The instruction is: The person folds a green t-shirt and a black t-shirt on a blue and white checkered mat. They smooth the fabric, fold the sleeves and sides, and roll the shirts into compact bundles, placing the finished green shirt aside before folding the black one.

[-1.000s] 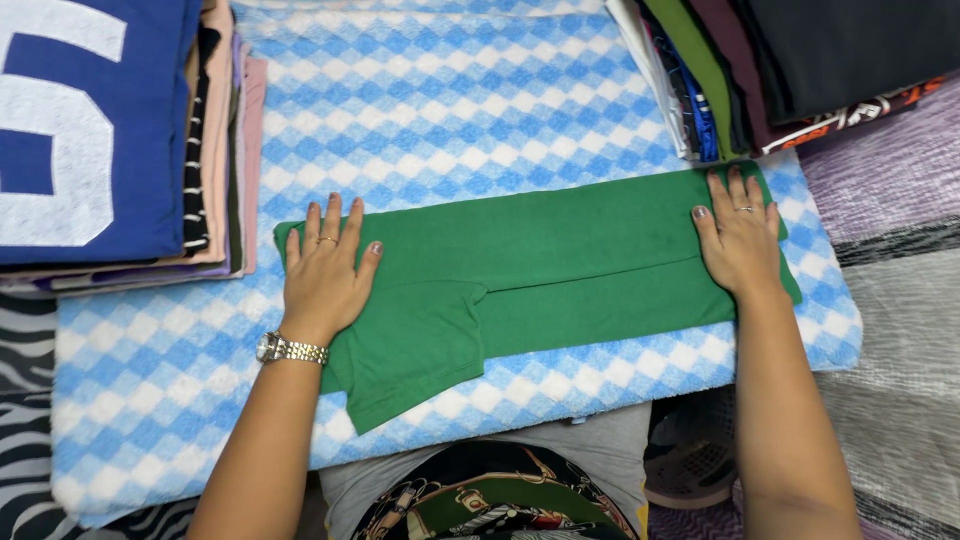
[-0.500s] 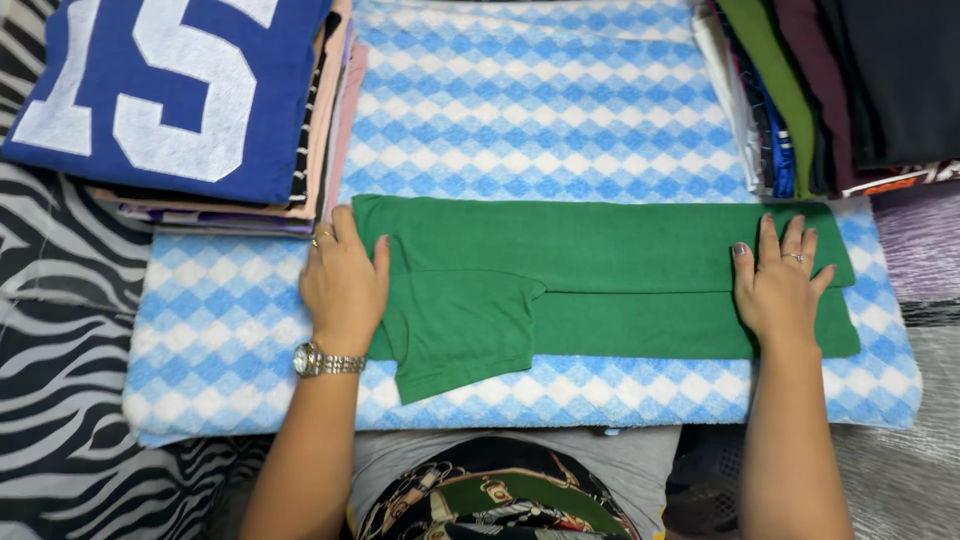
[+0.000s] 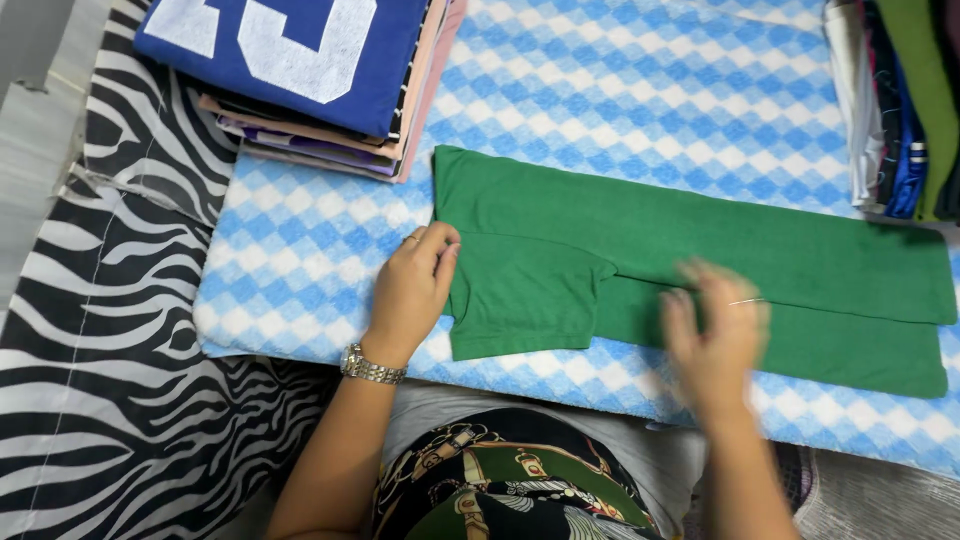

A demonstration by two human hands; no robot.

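- A green shirt (image 3: 700, 240), folded into a long strip, lies flat across the blue-and-white checked pad (image 3: 620, 90).
- The left hand (image 3: 412, 290) rests at the shirt's left end, fingers together and curled on the cloth by the sleeve.
- The right hand (image 3: 715, 335) is over the shirt's middle, blurred; it seems open with the fingers apart.
- Above the shirt's left end sits a stack of folded clothes (image 3: 310, 80), a blue one on top.
- More folded clothes (image 3: 895, 100) lie above its right end.
- A zebra-striped cloth (image 3: 130, 350) spreads left of the pad.
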